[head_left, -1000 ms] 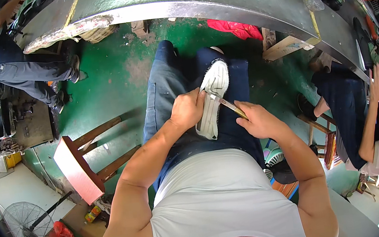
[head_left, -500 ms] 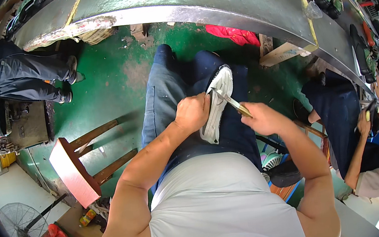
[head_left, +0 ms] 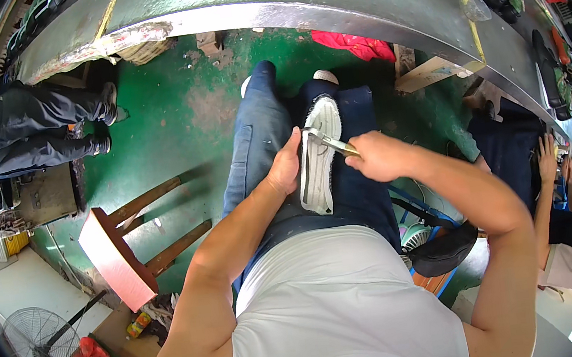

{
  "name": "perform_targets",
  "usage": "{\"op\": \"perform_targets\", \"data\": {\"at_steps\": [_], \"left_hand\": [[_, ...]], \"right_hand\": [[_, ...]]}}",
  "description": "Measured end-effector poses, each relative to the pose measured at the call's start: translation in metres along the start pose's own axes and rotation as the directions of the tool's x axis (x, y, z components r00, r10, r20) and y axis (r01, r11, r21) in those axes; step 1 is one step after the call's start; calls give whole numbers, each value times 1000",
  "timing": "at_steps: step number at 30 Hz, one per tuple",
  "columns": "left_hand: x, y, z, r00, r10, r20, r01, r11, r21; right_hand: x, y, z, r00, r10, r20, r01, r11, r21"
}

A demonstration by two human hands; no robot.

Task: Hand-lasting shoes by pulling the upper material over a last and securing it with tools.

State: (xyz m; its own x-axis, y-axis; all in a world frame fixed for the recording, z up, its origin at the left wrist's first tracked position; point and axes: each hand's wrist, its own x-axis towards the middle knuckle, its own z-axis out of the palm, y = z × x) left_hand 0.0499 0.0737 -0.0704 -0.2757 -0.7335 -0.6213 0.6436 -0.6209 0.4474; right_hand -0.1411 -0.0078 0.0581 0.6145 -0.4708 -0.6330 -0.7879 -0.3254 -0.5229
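A shoe (head_left: 317,180) lies bottom up across my lap, its pale underside ringed by a rough, frayed edge. My right hand (head_left: 373,155) is closed round the yellowish handle of metal pincers (head_left: 326,139). Their silver head lies over the upper part of the shoe's underside, close to its left edge. Beside that left edge is my left hand (head_left: 286,163), fingers stretched out toward the tool's head. Whether some of its fingers reach beneath the shoe cannot be seen. Dark blue cloth (head_left: 357,116) covers my right thigh under the shoe.
A long metal workbench (head_left: 231,18) crosses ahead. At left lies a wooden stool (head_left: 119,257), with a fan (head_left: 40,340) behind it. Another person (head_left: 570,236) works at right; someone's legs (head_left: 43,122) stand at far left. Red cloth (head_left: 355,45) lies beneath the bench.
My left hand has loosened from its closed grip at the shoe's edge, fingers now extended. The shoe has turned straighter, and my right hand with the pincers has shifted slightly left and up.
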Motion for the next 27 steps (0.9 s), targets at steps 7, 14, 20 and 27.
{"op": "perform_targets", "data": {"at_steps": [7, 14, 20, 27], "left_hand": [[9, 9, -7, 985, 146, 91, -153, 986, 66], [-2, 22, 14, 987, 158, -1, -157, 979, 127], [0, 16, 26, 978, 195, -68, -174, 956, 236], [6, 28, 33, 987, 140, -74, -107, 933, 342]], "right_hand": [[10, 10, 93, 882, 104, -461, 60, 943, 328], [11, 18, 85, 992, 125, -26, -40, 498, 866], [1, 30, 105, 989, 77, 125, -126, 19, 992], [-15, 66, 73, 970, -125, 208, -195, 105, 975]]}}
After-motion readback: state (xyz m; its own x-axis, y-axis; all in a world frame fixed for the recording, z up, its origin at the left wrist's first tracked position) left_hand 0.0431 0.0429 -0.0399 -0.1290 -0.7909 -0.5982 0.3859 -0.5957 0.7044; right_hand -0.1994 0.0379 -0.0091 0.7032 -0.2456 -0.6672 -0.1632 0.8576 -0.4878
